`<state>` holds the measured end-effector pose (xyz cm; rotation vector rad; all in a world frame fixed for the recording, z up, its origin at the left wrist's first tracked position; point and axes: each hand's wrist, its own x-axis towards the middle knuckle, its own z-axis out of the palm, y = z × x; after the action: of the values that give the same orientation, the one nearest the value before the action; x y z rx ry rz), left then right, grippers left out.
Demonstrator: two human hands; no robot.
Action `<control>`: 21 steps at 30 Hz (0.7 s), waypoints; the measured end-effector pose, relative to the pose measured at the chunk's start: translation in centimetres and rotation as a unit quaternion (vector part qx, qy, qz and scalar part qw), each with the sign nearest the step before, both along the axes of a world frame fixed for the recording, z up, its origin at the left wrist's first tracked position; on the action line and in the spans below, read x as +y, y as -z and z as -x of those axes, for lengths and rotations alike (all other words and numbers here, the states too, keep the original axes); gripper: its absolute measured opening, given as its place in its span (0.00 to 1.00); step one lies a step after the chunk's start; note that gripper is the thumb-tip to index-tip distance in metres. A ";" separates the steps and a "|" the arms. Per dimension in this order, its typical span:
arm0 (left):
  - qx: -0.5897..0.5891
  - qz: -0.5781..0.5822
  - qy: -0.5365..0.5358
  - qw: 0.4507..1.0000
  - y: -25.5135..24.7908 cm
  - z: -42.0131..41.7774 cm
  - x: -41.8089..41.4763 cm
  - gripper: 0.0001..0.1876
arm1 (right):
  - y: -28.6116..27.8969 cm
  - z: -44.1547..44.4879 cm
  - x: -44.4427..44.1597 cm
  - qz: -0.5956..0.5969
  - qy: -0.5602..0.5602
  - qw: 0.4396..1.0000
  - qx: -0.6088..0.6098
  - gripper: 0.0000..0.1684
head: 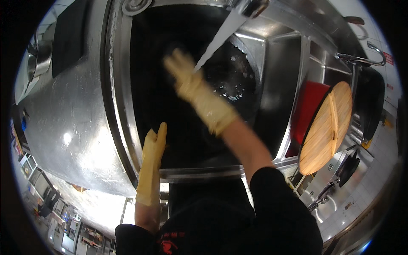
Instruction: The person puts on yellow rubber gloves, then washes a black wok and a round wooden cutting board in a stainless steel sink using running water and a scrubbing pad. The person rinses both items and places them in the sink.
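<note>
A large black panel [191, 140], perhaps a mat or board, lies in the stainless steel sink [204, 172]. My left hand [153, 145], in a yellow rubber glove, holds the panel's near left edge, thumb along its face. My right hand [186, 71], gloved alike, reaches over the panel and is blurred by motion. A dark blur shows at its fingertips; whether it holds something there is unclear. From the tap [251, 8] a white stream of water [220, 38] falls by the right hand. Bubbly dark water [234, 91] pools to the right.
Left of the sink is a steel counter [76, 118] with another black panel [70, 35] and a metal pot [43, 60]. A round wooden lid [328, 130] leans beside a red container [309, 108] on the right. A second tap [366, 59] stands beyond it.
</note>
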<state>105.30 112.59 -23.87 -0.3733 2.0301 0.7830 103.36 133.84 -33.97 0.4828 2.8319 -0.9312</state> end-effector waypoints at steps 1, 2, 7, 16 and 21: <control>-0.001 0.019 0.015 1.000 -0.1 0.2 0.0 0.27 | 1.2 0.8 4.6 -0.116 -0.035 0.992 -0.025 0.44; -0.004 0.013 -0.015 1.000 0.5 0.0 -0.2 0.22 | 3.9 -0.6 7.8 -0.249 0.015 0.968 -0.003 0.38; -0.019 0.015 -0.054 0.998 0.4 -0.8 0.1 0.21 | 5.0 -15.6 9.9 -0.321 0.040 0.902 -0.286 0.51; 0.009 -0.001 -0.003 1.000 -0.9 0.1 0.4 0.18 | -1.5 -7.6 -6.4 0.226 0.053 0.965 -0.120 0.55; 0.021 0.012 -0.013 1.000 -5.4 1.2 2.2 0.16 | 8.6 -9.3 6.0 -0.193 0.054 0.959 -0.199 0.56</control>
<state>104.12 114.84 -18.48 -0.4014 2.0791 0.7892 112.63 139.88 -42.59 0.7734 2.6222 -0.2410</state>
